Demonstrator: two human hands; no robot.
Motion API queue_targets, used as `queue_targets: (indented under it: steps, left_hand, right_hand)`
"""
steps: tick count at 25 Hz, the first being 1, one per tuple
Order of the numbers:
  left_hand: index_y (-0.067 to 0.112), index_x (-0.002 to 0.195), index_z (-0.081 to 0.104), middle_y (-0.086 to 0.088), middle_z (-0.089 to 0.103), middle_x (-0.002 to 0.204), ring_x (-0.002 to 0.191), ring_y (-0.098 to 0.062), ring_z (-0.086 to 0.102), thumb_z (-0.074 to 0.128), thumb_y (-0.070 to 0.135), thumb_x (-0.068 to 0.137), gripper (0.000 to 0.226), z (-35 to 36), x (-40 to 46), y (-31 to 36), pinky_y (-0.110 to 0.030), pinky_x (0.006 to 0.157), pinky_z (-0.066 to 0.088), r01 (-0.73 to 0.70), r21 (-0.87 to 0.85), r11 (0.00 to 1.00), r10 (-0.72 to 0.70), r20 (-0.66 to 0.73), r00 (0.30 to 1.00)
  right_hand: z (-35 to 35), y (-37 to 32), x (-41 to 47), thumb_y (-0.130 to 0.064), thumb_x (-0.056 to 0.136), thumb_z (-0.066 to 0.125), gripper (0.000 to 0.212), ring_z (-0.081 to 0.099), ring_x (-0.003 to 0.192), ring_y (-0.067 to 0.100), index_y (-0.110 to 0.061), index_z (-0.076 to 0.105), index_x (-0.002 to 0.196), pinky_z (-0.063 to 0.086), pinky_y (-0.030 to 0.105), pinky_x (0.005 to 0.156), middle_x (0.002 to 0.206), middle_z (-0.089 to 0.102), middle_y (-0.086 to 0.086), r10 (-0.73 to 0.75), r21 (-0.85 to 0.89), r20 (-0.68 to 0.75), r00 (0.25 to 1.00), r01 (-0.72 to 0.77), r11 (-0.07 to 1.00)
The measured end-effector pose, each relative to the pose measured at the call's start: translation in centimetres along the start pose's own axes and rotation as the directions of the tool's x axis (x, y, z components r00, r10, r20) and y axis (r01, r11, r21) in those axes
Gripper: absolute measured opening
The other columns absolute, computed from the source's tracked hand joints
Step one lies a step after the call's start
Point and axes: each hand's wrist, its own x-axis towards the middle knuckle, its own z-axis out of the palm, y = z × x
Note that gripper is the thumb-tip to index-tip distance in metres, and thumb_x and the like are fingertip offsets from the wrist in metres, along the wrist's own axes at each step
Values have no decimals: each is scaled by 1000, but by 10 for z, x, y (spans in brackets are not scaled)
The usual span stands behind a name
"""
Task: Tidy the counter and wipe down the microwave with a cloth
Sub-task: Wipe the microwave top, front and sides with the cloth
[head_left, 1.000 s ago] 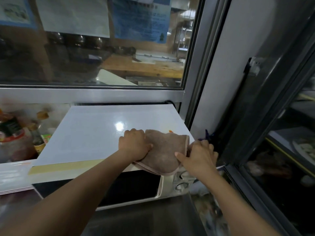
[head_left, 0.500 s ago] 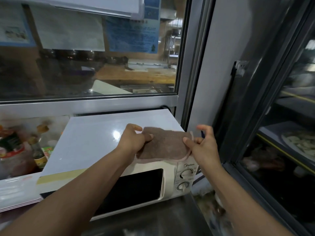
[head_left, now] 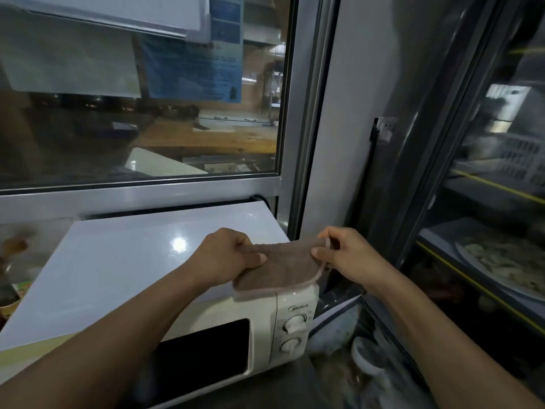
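Brown fuzzy cloth (head_left: 284, 265) is stretched flat between both hands over the white microwave's (head_left: 265, 329) top right corner, probably ready for wiping. Left hand (head_left: 227, 255) pinches one edge and right hand (head_left: 348, 256) pinches the other. A big glass window (head_left: 141, 113) stands behind.

Blurred bottles (head_left: 10, 270) at left edge; microwave (head_left: 265, 329) door partly behind forearm

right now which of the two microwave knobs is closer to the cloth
The upper knob, just under the Midea logo; the brown cloth hangs over the panel edge above it. The lower knob sits beneath.
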Motion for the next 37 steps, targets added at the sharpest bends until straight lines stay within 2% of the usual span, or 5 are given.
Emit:
queue_targets:
  steps: [5,11,15,25,37]
  left_hand:
    - [15,87,60,-2,65,81,70,-15,60,72,25,79,17,33,41,9,-25,59,46,132,-170,977,-134,-1,991]
    - [21,104,64,2,60,107,93,-16,58,61,35,86,23,43,69,-19,-32,81,50,121,358,926,-75,-139,987]
    - [24,122,58,-1,52,133,120,-25,47,51,29,93,31,22,79,-50,-43,97,43,82,505,859,36,-219,975]
    - [39,139,36,8,33,148,134,-25,29,36,42,94,45,-21,126,-123,-47,105,29,250,641,726,-150,-208,967]
    - [40,137,37,7,37,144,129,-25,33,37,45,93,44,-22,128,-130,-44,102,34,218,628,747,-114,-203,973]
  right_hand:
    - [-5,30,78,-27,85,67,20,52,77,5,-25,52,97,38,14,49,85,49,-14,-29,-170,-198,980,-5,985]
    - [37,59,118,-37,93,53,27,43,112,23,-14,59,106,41,32,92,114,45,6,-80,-478,-98,992,24,878]
    - [64,56,92,-49,93,38,38,52,93,22,-15,49,106,38,25,65,103,50,8,-75,-358,-102,992,34,933]
    - [98,60,177,-28,100,31,41,40,122,28,-10,26,136,36,36,102,140,29,15,-26,-326,121,992,65,943]
    - [107,50,243,-24,101,30,46,39,130,31,-17,25,146,37,39,107,150,26,13,11,-295,117,993,24,955]
